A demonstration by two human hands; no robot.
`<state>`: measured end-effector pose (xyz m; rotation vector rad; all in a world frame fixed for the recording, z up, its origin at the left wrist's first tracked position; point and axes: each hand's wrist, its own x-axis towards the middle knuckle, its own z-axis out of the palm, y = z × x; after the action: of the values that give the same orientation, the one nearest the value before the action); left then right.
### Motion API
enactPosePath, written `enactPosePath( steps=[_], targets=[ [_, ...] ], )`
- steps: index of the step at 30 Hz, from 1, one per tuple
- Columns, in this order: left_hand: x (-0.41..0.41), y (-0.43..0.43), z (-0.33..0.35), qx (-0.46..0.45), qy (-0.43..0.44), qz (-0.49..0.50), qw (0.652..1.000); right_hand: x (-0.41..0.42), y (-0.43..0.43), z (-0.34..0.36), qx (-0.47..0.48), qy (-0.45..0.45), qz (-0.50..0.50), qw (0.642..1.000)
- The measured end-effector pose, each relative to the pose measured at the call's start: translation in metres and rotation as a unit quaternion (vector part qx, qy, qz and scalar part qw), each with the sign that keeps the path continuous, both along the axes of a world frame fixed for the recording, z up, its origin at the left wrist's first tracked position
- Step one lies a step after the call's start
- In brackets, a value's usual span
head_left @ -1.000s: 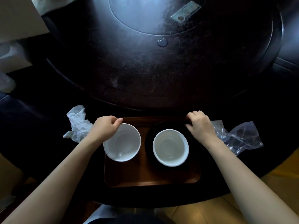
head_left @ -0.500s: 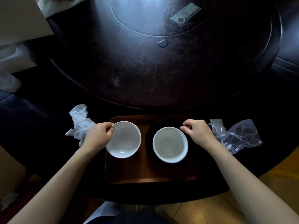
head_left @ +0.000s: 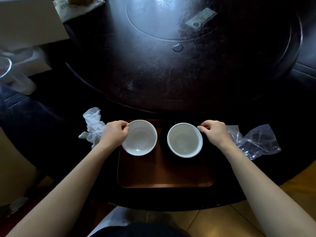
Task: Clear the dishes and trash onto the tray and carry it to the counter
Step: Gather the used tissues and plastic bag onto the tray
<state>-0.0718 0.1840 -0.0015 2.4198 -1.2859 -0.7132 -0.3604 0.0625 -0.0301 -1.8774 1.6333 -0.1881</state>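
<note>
A brown tray (head_left: 164, 175) lies at the near edge of the dark round table. Two white bowls are on it. The left bowl (head_left: 140, 137) overhangs the tray's left side, and my left hand (head_left: 114, 134) pinches its left rim. The right bowl (head_left: 184, 140) sits in a black plate (head_left: 163, 147). My right hand (head_left: 215, 134) is closed at that plate's right edge, fingertips touching the bowl's rim. A crumpled white napkin (head_left: 92, 124) lies on the table left of the tray, and a clear plastic bag (head_left: 256, 142) lies to its right.
A raised turntable (head_left: 171, 65) fills the table's middle, with a small puddle (head_left: 177, 47) and a flat packet (head_left: 201, 17) on it. A clear plastic cup (head_left: 10, 74) stands at the far left. Wooden floor (head_left: 290, 190) shows at the near right.
My left hand slid from the far rim of the left bowl round to its left side. My right hand drew back from the plate's far edge to its right edge.
</note>
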Motion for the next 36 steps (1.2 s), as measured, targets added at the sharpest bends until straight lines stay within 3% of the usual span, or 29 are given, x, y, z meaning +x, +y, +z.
enactPosePath(
  steps=[7, 9, 14, 17, 22, 27, 30, 33, 36],
  targets=[
    [0.044, 0.024, 0.011, -0.107, -0.02, -0.017, 0.994, 0.006, 0.006, 0.009, -0.004, -0.005, -0.048, 0.999],
    [0.076, 0.031, 0.001, -0.079, -0.053, -0.046, 0.994, 0.009, 0.012, 0.012, -0.023, -0.007, -0.064, 0.998],
    [0.112, 0.048, -0.03, 0.09, -0.079, -0.196, 0.973, 0.023, 0.037, 0.025, -0.081, -0.001, -0.103, 0.991],
    [0.109, 0.061, -0.043, 0.068, -0.125, -0.231, 0.963, 0.026, 0.054, 0.025, -0.106, -0.015, -0.155, 0.982],
    [0.115, 0.074, -0.054, 0.047, -0.128, -0.217, 0.967, 0.016, 0.073, 0.02, -0.147, 0.016, -0.211, 0.966],
    [0.121, 0.077, -0.057, 0.042, -0.153, -0.228, 0.961, -0.019, 0.071, 0.018, -0.226, 0.154, -0.261, 0.926],
    [0.117, 0.074, -0.058, 0.033, -0.153, -0.235, 0.959, -0.04, 0.058, 0.012, -0.189, 0.197, -0.271, 0.923],
    [0.11, 0.075, -0.057, -0.01, -0.149, -0.225, 0.963, -0.05, 0.046, -0.003, -0.089, 0.211, -0.259, 0.938],
    [0.106, 0.067, -0.048, -0.019, -0.074, -0.17, 0.983, -0.051, 0.044, -0.02, -0.017, 0.204, -0.249, 0.946]
  ],
)
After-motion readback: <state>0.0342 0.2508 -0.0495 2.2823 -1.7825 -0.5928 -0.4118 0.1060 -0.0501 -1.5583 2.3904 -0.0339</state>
